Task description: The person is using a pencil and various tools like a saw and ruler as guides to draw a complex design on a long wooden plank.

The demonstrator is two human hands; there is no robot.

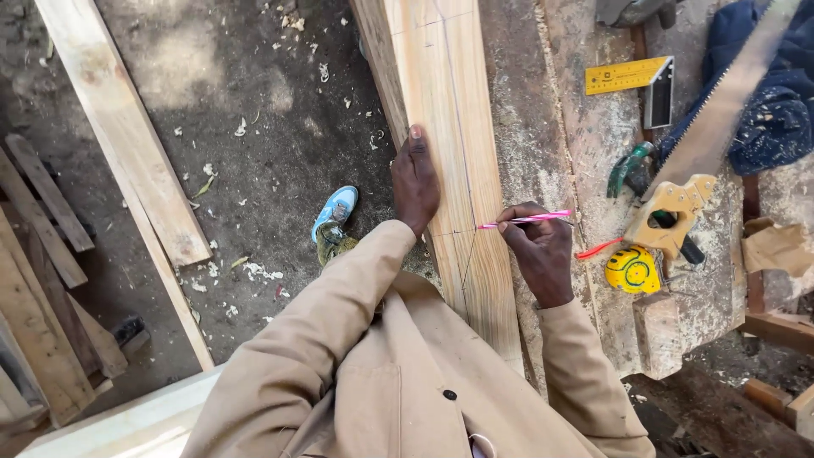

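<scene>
- left hand (415, 180) flat on the pale wood plank (458, 127), fingers together, pressing it down on the dusty workbench (585, 153)
- right hand (536, 250) pinching a pink striped pencil (526, 220), tip at the plank's right edge
- progress, my read: long lengthwise line + a cross line already drawn, no cut yet, handsaw (708, 144) lying idle w/ yellow tape measure (632, 270) & square (636, 80)
- no containers in view

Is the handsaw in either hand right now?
No: the handsaw lies on the bench; the right hand holds a pink pencil, the left hand lies flat on the plank.
</scene>
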